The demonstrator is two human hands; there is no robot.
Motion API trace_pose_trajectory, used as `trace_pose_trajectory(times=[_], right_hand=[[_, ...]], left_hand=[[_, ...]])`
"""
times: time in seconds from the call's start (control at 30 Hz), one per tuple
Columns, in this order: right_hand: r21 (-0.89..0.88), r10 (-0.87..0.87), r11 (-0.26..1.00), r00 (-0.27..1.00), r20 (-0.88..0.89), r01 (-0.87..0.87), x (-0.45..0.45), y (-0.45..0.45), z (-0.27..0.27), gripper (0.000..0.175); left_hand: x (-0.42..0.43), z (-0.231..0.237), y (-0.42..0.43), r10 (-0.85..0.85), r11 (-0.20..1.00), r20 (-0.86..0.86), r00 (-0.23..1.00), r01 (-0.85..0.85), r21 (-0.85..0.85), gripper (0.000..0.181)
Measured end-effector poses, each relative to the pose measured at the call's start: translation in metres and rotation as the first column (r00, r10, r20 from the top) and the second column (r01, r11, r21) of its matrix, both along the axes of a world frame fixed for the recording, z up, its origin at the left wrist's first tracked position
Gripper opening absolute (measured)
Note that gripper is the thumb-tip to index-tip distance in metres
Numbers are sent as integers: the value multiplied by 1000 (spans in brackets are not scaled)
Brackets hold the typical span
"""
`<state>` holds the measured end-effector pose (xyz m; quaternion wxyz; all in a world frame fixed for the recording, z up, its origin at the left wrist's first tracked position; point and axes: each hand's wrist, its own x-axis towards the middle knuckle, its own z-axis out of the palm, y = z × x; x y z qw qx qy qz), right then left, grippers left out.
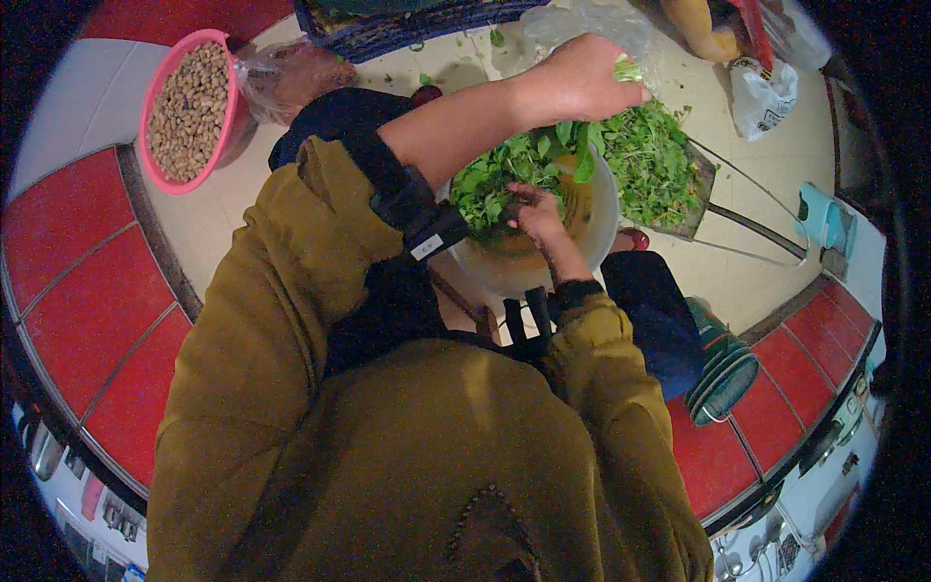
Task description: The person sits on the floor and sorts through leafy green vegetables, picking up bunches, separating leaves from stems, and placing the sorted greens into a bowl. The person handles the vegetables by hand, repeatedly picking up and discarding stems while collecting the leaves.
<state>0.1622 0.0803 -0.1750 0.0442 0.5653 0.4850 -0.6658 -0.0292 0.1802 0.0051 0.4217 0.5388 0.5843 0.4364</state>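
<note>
My left hand (589, 80) is closed round the pale cut stems of a bunch of leafy greens (627, 69), above the far side of a translucent plastic basin (609, 211). Leaves hang down below that hand. Inside the basin, more leafy greens (484, 182) lie at the left beside brownish liquid or a brownish bottom. My right hand (538, 211) reaches in over the near side, its fingers bent against these greens; whether it grips any is hidden. A large heap of greens (647, 167) lies on a dark flat metal pan or shovel (702, 189) right of the basin.
A pink plastic basin (236, 124) of unshelled peanuts stands far left beside a clear plastic bag (273, 80). A dark blue crate (429, 36) is ahead. A white plastic bag (764, 98) lies upper right, stacked green buckets (724, 378) lower right. Loose leaves dot the tiled floor.
</note>
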Motion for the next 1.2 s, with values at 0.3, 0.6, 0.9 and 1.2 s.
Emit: trace_pose_trajectory(times=[0.3,0.6,0.9,1.2], right_hand=[[179,-110,969,944,-310,172,29,-9,136,22],[276,-159,929,940,-301,246,48,-17,156,11],[544,-111,801,955,-275,249,51,-20,190,9],[840,-65,524,990,-126,141,34,-25,202,14]], left_hand=[[6,6,-2,-40,998,-120,992,34,-54,36],[4,8,-7,-130,989,-194,972,112,-101,37],[13,2,-22,-555,818,-113,824,517,-250,28],[20,-4,-28,-624,725,66,779,608,-324,27]])
